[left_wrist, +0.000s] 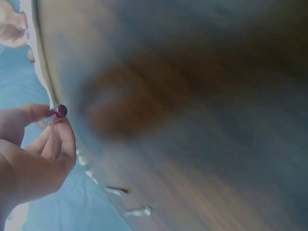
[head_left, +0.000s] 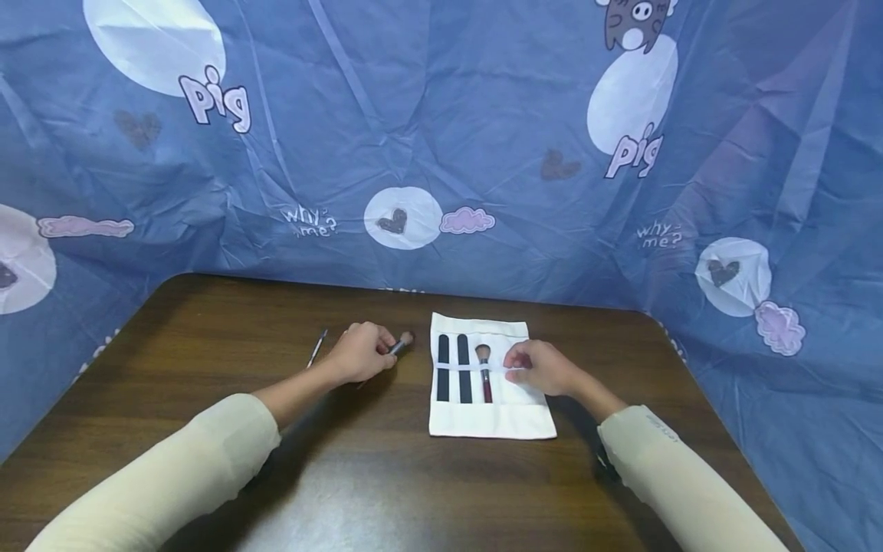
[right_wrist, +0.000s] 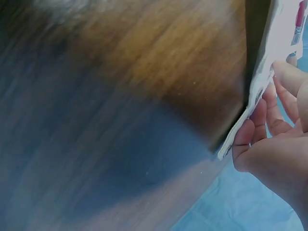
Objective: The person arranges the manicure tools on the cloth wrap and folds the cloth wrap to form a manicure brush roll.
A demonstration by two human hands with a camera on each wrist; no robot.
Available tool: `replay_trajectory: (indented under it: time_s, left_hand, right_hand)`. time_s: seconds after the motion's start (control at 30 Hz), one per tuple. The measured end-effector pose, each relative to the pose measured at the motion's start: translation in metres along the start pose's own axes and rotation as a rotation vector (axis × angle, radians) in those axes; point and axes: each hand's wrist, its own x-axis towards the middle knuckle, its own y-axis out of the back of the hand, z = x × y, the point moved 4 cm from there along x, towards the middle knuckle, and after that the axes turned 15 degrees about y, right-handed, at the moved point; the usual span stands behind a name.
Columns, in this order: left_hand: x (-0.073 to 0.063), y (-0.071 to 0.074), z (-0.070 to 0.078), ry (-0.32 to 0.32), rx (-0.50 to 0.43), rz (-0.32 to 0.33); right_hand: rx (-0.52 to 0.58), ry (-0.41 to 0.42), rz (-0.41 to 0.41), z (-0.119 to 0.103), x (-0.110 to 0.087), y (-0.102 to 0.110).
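My left hand (head_left: 362,353) pinches a makeup brush (head_left: 400,345) between thumb and fingers, a little left of the white cloth brush roll (head_left: 493,422). The rounded dark red end of that brush faces the camera in the left wrist view. Lying flat and unrolled, the roll carries two black strips (head_left: 443,368) and a red-handled makeup brush (head_left: 485,372) under a white elastic band (head_left: 472,367). My right hand (head_left: 541,368) is at the roll's right side, with thumb and fingertips curled at the band. Its other fingers touch the cloth edge in the right wrist view.
A thin silver-and-dark tool (head_left: 317,347) lies left of my left hand. Two slim pieces, one of them a pale tool (left_wrist: 138,211), show on the wood in the left wrist view. The brown table (head_left: 386,491) meets a blue printed curtain (head_left: 310,153) behind.
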Motion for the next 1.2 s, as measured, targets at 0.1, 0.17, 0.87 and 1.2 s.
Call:
replay_trajectory:
  time_s: [0.1, 0.17, 0.87, 1.2]
  left_hand:
    - [0.005, -0.003, 0.012, -0.036, -0.075, -0.005]
    - [0.009, -0.007, 0.021, -0.048, -0.127, -0.013]
    - [0.041, -0.061, 0.093, 0.142, -0.760, -0.034]
    - [0.047, -0.086, 0.104, 0.227, -1.090, -0.034]
  right_hand:
    - [0.014, 0.005, 0.004, 0.000, 0.001, 0.000]
    - [0.034, 0.008, -0.001, 0.001, 0.001, 0.000]
    - [0.315, -0.123, -0.133, 0.007, 0.007, 0.001]
    - [0.317, -0.120, -0.129, 0.008, 0.006, 0.001]
